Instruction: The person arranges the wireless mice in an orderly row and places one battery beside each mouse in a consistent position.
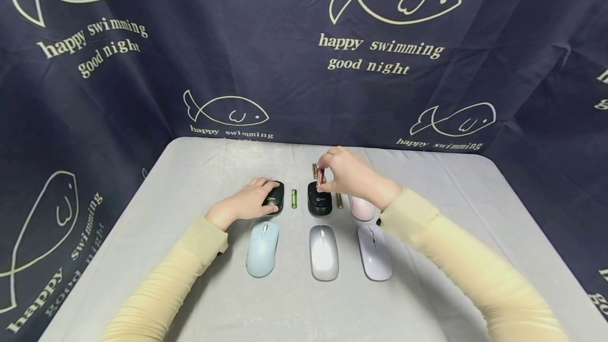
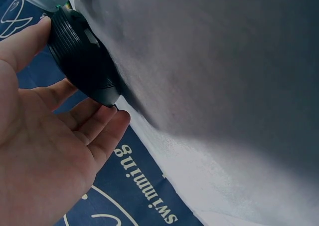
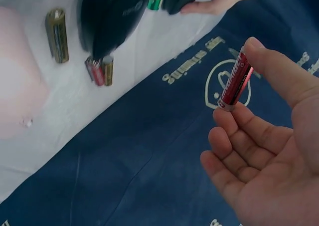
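My left hand (image 1: 244, 202) grips a black computer mouse (image 1: 275, 198) on the table, its thumb on the near side and fingers on the far side. The left wrist view shows this mouse (image 2: 82, 56) edge-on between thumb and fingertips. Between thumb and fingertips of my right hand (image 1: 353, 173) is a red battery (image 3: 236, 81), pinched by its two ends. In the head view that red battery (image 1: 320, 176) is above the far end of a second black mouse (image 1: 320, 205). A green battery (image 1: 294, 199) lies between the two black mice.
A gold battery (image 1: 339, 200) lies right of the second black mouse. Behind that mouse are another gold battery (image 3: 107, 71) and a red one (image 3: 96, 73). Nearer stand light blue (image 1: 263, 250), silver (image 1: 324, 253) and lavender (image 1: 375, 254) mice. A pink mouse (image 1: 362, 209) is partly under my right arm.
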### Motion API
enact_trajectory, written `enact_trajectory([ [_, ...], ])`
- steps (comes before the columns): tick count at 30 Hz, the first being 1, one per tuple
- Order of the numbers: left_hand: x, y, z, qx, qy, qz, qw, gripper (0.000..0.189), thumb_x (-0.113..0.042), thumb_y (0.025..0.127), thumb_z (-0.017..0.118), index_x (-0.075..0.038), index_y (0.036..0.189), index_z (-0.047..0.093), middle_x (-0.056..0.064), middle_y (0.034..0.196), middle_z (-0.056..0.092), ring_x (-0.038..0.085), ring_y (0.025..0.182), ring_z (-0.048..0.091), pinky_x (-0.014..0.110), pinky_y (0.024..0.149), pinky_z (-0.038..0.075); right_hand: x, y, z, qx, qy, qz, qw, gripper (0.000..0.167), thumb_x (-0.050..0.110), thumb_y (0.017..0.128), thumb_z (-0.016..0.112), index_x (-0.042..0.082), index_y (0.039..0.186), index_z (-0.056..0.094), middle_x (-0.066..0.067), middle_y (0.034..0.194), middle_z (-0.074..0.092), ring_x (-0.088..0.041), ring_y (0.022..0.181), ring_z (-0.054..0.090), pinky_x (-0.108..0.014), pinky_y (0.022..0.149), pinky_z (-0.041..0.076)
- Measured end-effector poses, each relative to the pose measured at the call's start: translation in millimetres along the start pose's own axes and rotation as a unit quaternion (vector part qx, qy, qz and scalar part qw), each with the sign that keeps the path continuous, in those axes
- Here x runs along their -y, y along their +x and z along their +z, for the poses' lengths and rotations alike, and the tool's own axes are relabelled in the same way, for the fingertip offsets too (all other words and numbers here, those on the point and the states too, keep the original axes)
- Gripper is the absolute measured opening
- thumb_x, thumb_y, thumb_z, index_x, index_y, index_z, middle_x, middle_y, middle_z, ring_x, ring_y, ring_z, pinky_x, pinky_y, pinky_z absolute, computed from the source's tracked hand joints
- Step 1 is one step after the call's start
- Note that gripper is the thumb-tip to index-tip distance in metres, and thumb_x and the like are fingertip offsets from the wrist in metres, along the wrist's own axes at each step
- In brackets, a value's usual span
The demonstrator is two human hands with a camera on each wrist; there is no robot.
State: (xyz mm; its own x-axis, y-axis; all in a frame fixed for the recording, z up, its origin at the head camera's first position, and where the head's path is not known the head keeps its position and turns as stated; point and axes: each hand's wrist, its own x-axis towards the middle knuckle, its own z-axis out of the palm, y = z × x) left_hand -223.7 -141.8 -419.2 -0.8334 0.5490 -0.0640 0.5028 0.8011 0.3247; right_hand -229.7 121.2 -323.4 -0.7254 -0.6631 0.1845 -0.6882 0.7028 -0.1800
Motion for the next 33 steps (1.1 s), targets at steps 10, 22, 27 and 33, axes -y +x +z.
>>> enact_trajectory([
  [10,3.9,1.7,2.4,-0.001,0.005,0.002,1.0000,0.064,-0.034,0.089,0.062,-0.001,0.140,0.040,0.022,0.140,0.040,0.037,0.130,0.035,0.051,0.105,0.033,22.0,-12.4,12.0,-0.006,0.000,-0.020,0.9998,0.040,0.026,0.068,0.083,0.004,0.098,0.066,-0.005,0.093,0.063,-0.023,0.091,0.054,-0.033,0.082,0.047],
  [22,4.5,2.1,4.1,-0.009,0.004,0.007,0.9999,0.063,-0.033,0.088,0.063,-0.002,0.139,0.042,0.021,0.138,0.042,0.035,0.128,0.038,0.051,0.103,0.035,39.3,-25.7,27.8,-0.017,0.028,-0.026,0.9991,0.045,0.029,0.067,0.084,0.003,0.099,0.067,-0.006,0.097,0.065,-0.023,0.095,0.057,-0.035,0.085,0.049],
  [27,4.6,2.0,4.1,-0.007,0.001,0.005,1.0000,0.064,-0.034,0.088,0.063,-0.002,0.139,0.041,0.020,0.138,0.042,0.034,0.127,0.038,0.051,0.103,0.035,46.1,-31.8,36.1,-0.016,0.035,-0.019,0.9991,0.045,0.032,0.067,0.084,0.005,0.099,0.067,-0.004,0.096,0.065,-0.021,0.094,0.057,-0.034,0.083,0.049],
  [33,5.8,2.8,5.0,-0.008,0.002,0.004,1.0000,0.064,-0.034,0.088,0.063,-0.002,0.139,0.041,0.019,0.137,0.043,0.034,0.127,0.038,0.050,0.104,0.035,53.2,-38.1,49.0,-0.005,0.041,-0.010,0.9991,0.045,0.034,0.068,0.083,0.007,0.100,0.067,-0.002,0.097,0.064,-0.019,0.094,0.054,-0.032,0.082,0.048],
])
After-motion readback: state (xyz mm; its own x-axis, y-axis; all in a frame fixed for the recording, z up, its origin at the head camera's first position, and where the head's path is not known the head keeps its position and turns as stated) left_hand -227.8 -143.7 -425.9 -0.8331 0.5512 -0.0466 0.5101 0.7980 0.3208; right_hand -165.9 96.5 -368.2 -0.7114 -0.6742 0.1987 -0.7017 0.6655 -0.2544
